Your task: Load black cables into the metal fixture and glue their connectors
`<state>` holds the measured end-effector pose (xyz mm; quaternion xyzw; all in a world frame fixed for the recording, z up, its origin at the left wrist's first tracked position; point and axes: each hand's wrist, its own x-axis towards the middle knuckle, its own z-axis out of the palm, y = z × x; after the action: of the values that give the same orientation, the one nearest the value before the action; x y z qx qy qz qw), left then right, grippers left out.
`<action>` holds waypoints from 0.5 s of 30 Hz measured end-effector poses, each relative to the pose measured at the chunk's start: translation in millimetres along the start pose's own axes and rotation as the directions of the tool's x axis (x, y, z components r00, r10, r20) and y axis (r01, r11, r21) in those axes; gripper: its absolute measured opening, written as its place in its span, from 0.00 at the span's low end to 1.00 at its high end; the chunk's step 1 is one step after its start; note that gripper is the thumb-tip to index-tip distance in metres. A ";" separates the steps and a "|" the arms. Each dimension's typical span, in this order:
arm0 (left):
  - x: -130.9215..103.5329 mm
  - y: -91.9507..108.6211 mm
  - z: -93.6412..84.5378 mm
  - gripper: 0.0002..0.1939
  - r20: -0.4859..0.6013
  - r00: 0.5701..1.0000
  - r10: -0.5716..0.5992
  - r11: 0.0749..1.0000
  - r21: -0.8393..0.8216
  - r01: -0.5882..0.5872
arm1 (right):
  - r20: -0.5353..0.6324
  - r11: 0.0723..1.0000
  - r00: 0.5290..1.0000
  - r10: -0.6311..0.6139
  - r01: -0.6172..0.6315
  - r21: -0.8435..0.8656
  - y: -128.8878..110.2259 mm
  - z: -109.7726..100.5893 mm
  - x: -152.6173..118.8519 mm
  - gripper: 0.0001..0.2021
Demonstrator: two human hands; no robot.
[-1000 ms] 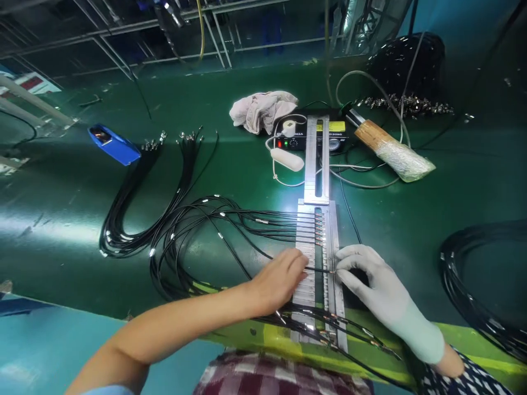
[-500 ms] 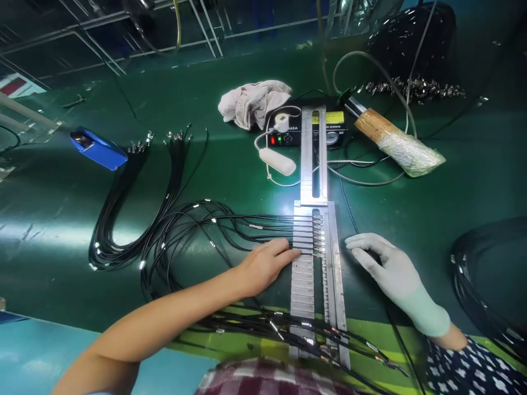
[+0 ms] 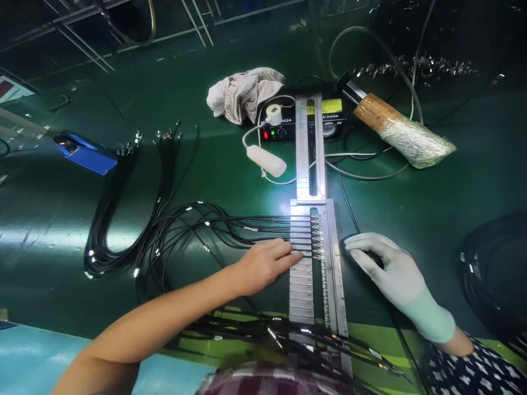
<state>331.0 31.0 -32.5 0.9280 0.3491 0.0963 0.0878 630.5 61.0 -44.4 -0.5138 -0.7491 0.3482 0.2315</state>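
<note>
My bare left hand [image 3: 265,266] lies at the left edge of a slotted metal fixture [image 3: 301,296]. Its thumb and forefinger press together on the lowest seated black cable, the fingertips touching the metal. Several black cables [image 3: 267,220] run side by side into the slots, their stripped coloured ends [image 3: 316,237] crossing the fixture's long opening. To the right of the fixture rests my right hand [image 3: 389,269], in a white glove, its fingers curled towards the thumb. A thin black cord [image 3: 348,200] passes under that hand; whatever the fingers hold, if anything, is hidden.
Behind the fixture stands a black control box [image 3: 284,133] with a white corded piece [image 3: 267,161] before it. A crumpled cloth [image 3: 245,93], a wrapped roll [image 3: 405,131] and a blue holder [image 3: 86,153] lie around. Cable bundles [image 3: 93,236] curve at left; loose cables [image 3: 255,329] cross the near edge.
The view has shifted slightly, and objects at the back appear higher. Both hands keep nearly the same pose, the left on the cable and the right beside the fixture.
</note>
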 end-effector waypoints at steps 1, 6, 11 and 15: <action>-0.8 1.6 1.1 0.17 -0.022 1.000 -0.009 1.000 0.001 0.009 | -0.004 1.000 1.000 -0.002 0.002 -0.003 -0.2 -0.3 0.0 0.09; -9.0 14.8 1.9 0.16 -0.126 0.990 -0.066 0.988 0.127 0.082 | -0.015 0.999 0.999 -0.043 0.043 0.001 -1.5 -0.7 1.4 0.10; -18.4 20.0 8.9 0.21 0.006 0.998 -0.069 0.992 0.110 0.068 | -0.020 1.000 1.000 -0.017 0.017 0.011 -0.9 1.0 1.9 0.10; -19.7 17.4 5.6 0.22 0.041 0.987 -0.154 0.988 0.009 0.153 | -0.035 1.000 0.999 -0.011 0.012 0.023 1.7 2.2 0.1 0.11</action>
<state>328.8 4.5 -36.2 0.9004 0.4179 0.0687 0.0995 630.0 60.8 -47.1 -0.5129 -0.7438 0.3465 0.2523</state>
